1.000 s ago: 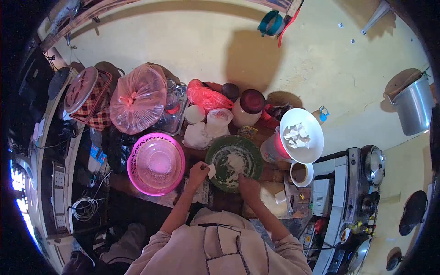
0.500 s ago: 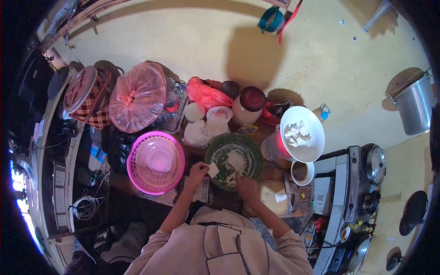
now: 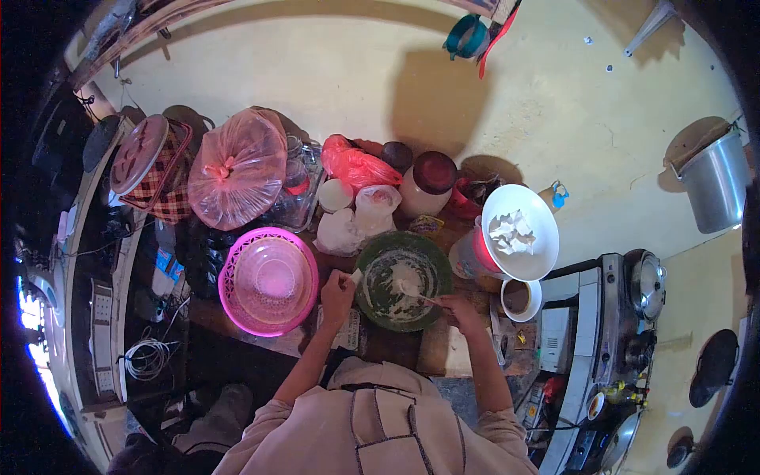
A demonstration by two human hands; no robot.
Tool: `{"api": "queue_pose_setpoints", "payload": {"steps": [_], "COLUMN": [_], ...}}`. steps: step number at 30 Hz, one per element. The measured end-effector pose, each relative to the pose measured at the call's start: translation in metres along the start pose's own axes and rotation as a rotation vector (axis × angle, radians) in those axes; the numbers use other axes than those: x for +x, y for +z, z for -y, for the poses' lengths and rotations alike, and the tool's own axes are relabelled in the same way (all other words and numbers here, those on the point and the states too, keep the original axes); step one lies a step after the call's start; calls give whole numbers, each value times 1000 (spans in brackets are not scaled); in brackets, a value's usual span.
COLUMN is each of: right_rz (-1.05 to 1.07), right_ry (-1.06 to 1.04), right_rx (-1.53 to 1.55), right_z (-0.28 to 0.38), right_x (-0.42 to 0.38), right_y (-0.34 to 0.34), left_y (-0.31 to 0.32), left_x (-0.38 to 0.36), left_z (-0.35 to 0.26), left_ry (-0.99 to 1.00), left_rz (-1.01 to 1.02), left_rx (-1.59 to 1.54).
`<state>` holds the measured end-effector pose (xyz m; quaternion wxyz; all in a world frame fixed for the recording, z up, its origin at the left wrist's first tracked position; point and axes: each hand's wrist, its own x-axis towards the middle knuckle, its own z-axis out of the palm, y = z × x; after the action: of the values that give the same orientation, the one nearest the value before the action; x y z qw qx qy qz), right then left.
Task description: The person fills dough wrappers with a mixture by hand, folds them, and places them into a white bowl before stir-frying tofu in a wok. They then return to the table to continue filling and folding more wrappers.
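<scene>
A dark green bowl (image 3: 372, 305) in front of me has white paste (image 3: 406, 279) smeared over its bottom and sides. At the bowl's left rim, my left hand (image 3: 338, 294) pinches a small white square sheet (image 3: 356, 276), seen nearly edge-on. My right hand (image 3: 461, 313), at the bowl's right rim, is closed round the handle of a spoon (image 3: 427, 300). The spoon's tip reaches into the paste. Below the right hand lies a light board (image 3: 447, 348), partly covered by my forearm.
A pink basket (image 3: 224, 297) stands left of the bowl. To the right are a white bowl of folded white pieces (image 3: 513, 232), a cup of brown liquid (image 3: 518, 297) and a stove (image 3: 609, 285). Plastic bags (image 3: 237, 170) and jars (image 3: 427, 184) line the back.
My right hand has moved right, from over the paste to the bowl's rim, and the spoon now shows. My left hand has drawn slightly left and up, tilting the white sheet.
</scene>
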<state>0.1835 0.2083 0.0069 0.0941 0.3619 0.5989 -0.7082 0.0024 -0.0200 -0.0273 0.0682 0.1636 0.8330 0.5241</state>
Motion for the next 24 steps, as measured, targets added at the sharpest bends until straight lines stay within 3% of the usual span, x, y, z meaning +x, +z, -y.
{"api": "queue_pose_setpoints", "payload": {"steps": [4, 7, 10, 13, 19, 22, 24], "right_rz": [63, 61, -3, 31, 187, 150, -8], "right_ry": [-33, -116, -154, -179, -103, -119, -252], "right_rx": [76, 186, 103, 121, 155, -28, -238], "right_z": [35, 47, 66, 62, 47, 45, 45], "right_x": [-34, -47, -64, -60, -42, -37, -38], "right_y": [-10, -14, -11, -12, -13, -15, -7], "left_y": [13, 26, 42, 40, 26, 23, 23], "left_x": [1, 3, 8, 7, 5, 6, 4], "left_z": [-6, -2, 5, -21, -52, -48, -44], "left_ry": [-67, -236, -473, -487, -536, -539, -543], "left_rz": [99, 296, 504, 662, 755, 808, 806], "left_rx": [-64, -242, -621, -857, -1130, -1057, -1042]}}
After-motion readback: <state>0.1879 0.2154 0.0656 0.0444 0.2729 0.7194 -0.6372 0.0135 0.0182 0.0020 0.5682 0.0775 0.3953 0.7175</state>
